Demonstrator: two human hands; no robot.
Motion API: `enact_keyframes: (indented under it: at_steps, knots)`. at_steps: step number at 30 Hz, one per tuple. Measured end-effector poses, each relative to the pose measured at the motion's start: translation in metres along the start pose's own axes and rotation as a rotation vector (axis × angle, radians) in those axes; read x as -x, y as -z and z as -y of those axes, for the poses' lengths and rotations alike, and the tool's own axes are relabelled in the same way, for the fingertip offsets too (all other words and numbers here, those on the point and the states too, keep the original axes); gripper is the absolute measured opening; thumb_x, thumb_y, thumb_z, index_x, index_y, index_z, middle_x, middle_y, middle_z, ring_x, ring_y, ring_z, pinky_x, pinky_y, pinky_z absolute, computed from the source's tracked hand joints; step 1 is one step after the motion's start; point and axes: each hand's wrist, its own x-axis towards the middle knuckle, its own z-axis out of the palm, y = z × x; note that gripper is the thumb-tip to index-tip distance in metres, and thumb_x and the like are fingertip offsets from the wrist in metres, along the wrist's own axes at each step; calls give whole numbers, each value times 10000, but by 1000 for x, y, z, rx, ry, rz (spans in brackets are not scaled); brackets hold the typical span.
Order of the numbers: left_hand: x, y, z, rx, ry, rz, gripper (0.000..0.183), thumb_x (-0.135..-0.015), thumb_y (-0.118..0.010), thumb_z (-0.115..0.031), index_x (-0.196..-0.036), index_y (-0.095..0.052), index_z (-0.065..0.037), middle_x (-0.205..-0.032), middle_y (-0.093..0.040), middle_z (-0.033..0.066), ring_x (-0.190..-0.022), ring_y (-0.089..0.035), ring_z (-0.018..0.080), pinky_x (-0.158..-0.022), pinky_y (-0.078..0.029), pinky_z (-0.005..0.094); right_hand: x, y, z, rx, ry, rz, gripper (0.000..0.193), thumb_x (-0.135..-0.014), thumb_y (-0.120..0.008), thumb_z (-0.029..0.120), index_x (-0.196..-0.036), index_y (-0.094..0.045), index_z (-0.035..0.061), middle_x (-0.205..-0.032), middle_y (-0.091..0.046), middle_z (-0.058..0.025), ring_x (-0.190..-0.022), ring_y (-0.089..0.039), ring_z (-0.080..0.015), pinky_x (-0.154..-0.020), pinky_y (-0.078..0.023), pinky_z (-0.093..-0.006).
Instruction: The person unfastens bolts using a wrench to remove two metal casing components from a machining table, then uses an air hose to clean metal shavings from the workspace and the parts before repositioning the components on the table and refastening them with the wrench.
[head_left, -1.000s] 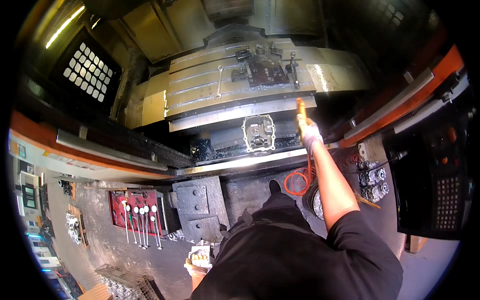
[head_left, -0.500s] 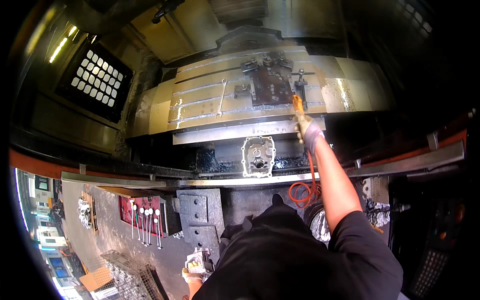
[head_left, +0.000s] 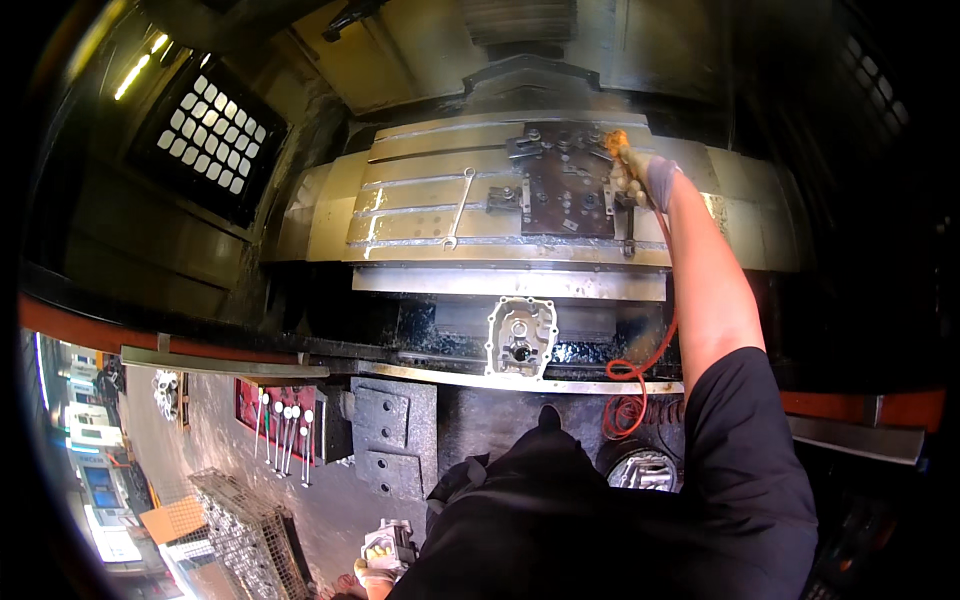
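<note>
The right hand (head_left: 638, 178), gripping an orange air gun (head_left: 616, 142), has advanced to the far right corner of the dark fixture plate (head_left: 562, 205) on the worktop (head_left: 412, 198), putting that end within reach, while the left hand (head_left: 375, 573) holds a metal casting (head_left: 396, 540).

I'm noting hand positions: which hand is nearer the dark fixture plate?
Right: the right hand is at the right side of the dark fixture plate; the left hand is much farther off, low and to its left.
</note>
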Motion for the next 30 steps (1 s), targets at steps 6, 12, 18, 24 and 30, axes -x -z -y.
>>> enact_keyframes:
  at_steps: [6,12,18,24,30]
  knots:
    - [-5,20,1,14,20,-21,489,-980,-505,-533,-1133,-678,-102,-1079,-720,50,-980,-690,278,-919,-550,545,9,9,-20,-54,-71,-18,490,-1049,-465,596,-953,-637,147,-648,-586,57,-399,-374,-23,-333,-307,-201]
    - [-37,24,-11,-8,50,-14,499,-978,-516,-533,-1161,-679,-98,-1105,-723,58,-996,-692,275,-927,-551,538,46,-10,-99,-174,-47,-31,583,-1024,-453,673,-1046,-677,135,-651,-570,55,-410,-361,-54,-342,-285,-245]
    - [-84,30,-43,-25,77,32,511,-976,-526,-534,-1189,-680,-95,-1132,-725,66,-1011,-694,272,-936,-552,530,126,-104,-188,-191,26,-133,591,-1043,-444,643,-1170,-662,109,-714,-561,40,-435,-394,-78,-353,-331,-265]
    - [-144,35,-86,-40,121,108,524,-975,-537,-534,-1217,-681,-92,-1158,-727,74,-1027,-696,269,-944,-553,523,191,-216,-246,-241,180,-293,514,-1026,-531,602,-1121,-683,120,-681,-565,23,-408,-422,-86,-336,-357,-275]
    - [-209,51,-143,-175,132,277,497,-983,-498,-620,-975,-662,-152,-882,-685,-10,-825,-665,277,-823,-556,554,241,-300,-289,-187,214,-345,443,-1021,-566,567,-1082,-654,137,-655,-557,-13,-373,-451,-120,-311,-339,-303]
